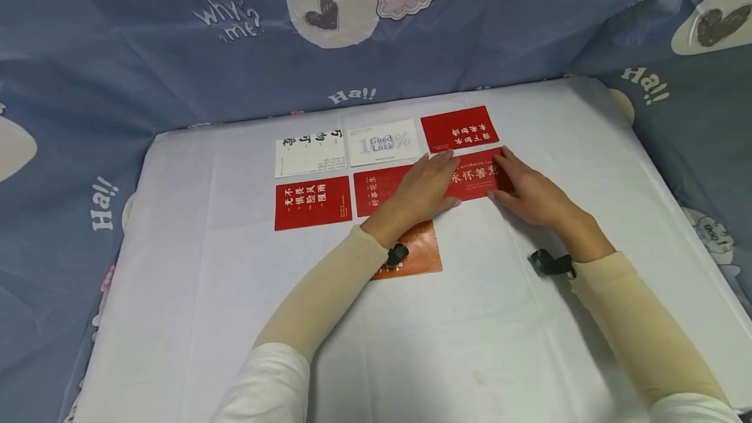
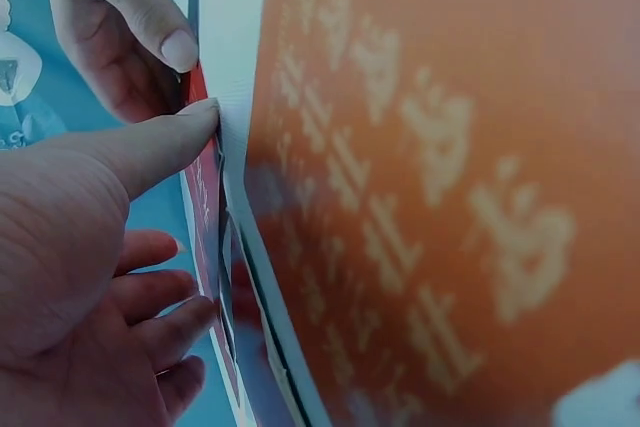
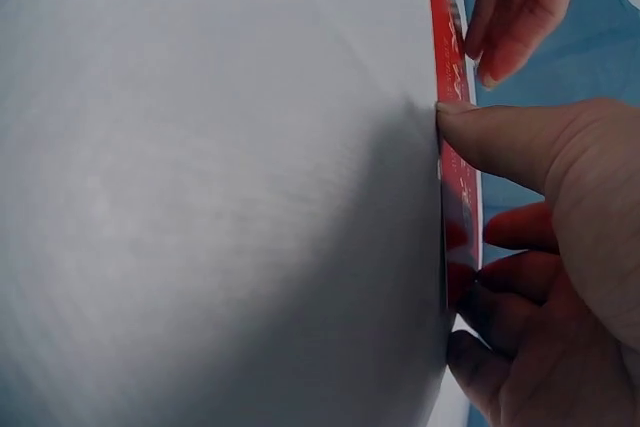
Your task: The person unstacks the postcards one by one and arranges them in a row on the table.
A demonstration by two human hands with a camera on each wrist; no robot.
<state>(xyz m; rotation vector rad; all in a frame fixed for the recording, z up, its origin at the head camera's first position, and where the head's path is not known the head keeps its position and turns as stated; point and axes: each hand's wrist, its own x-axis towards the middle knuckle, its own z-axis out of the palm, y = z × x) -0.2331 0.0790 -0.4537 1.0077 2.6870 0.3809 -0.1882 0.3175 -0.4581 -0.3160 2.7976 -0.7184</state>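
Note:
A red card [image 1: 474,177] with white characters lies flat at the right end of the middle row. At its left end, my left hand [image 1: 418,189] holds it between thumb and fingers, thumb on the near edge. My right hand [image 1: 531,193] holds the opposite end the same way. In the right wrist view, the right thumb [image 3: 500,137] touches the near edge of this card [image 3: 458,182], with curled fingers beyond. Partly under the left hand is another red card [image 1: 371,189]. An orange card [image 1: 420,253] lies below the left wrist, partly hidden by it.
Along the back row lie two white cards [image 1: 311,156] [image 1: 384,143] and a red card [image 1: 460,128]. Another red card [image 1: 313,202] sits at the left of the middle row. White cloth [image 1: 470,331] covers the table; a patterned blue curtain [image 1: 205,77] hangs behind.

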